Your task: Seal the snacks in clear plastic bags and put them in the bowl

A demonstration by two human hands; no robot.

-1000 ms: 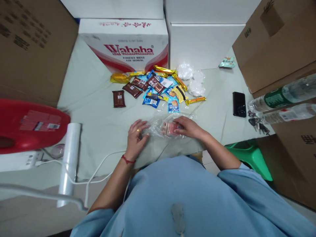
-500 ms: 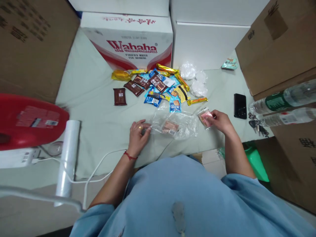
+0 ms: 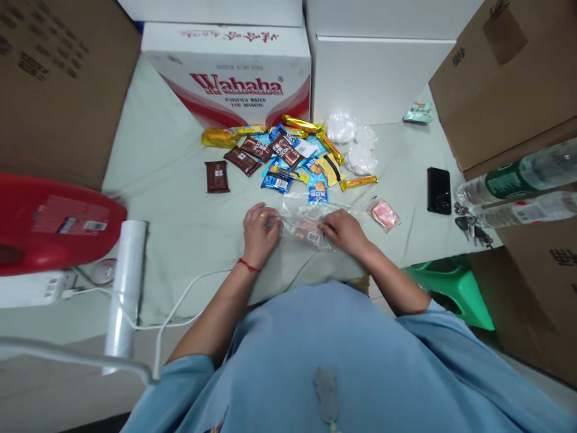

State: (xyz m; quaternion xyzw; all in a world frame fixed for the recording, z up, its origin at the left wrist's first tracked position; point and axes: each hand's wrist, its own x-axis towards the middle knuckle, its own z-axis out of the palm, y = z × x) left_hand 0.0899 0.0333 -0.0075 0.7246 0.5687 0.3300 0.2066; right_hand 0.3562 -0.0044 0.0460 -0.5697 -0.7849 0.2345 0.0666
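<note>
A clear plastic bag point(image 3: 293, 213) lies flat on the cloth-covered table with a small pinkish-brown packet point(image 3: 309, 232) showing in it or under it; I cannot tell which. My left hand point(image 3: 261, 233), with a ring and a red string bracelet, is closed on the bag's left edge. From the right, my right hand point(image 3: 345, 231) pinches the bag beside the packet; its fingertips are partly hidden. Right of that hand lies a pink packet point(image 3: 384, 214), untouched. Beyond the bag is a pile of snacks, with brown cocoa packets point(image 3: 288, 151) and blue packets point(image 3: 318, 191).
Behind the snacks stands a Wahaha carton point(image 3: 234, 78). White round plastic bundles point(image 3: 360, 159), a black phone point(image 3: 439, 190), keys point(image 3: 471, 230) and bottles point(image 3: 505, 183) are at right. A plastic roll point(image 3: 126, 282), white cable point(image 3: 180, 313) and red object point(image 3: 54, 222) are at left.
My right hand has let go of the pink packet, which now lies on the table, and has moved left onto the bag. My left hand has shifted slightly right and away from me.
</note>
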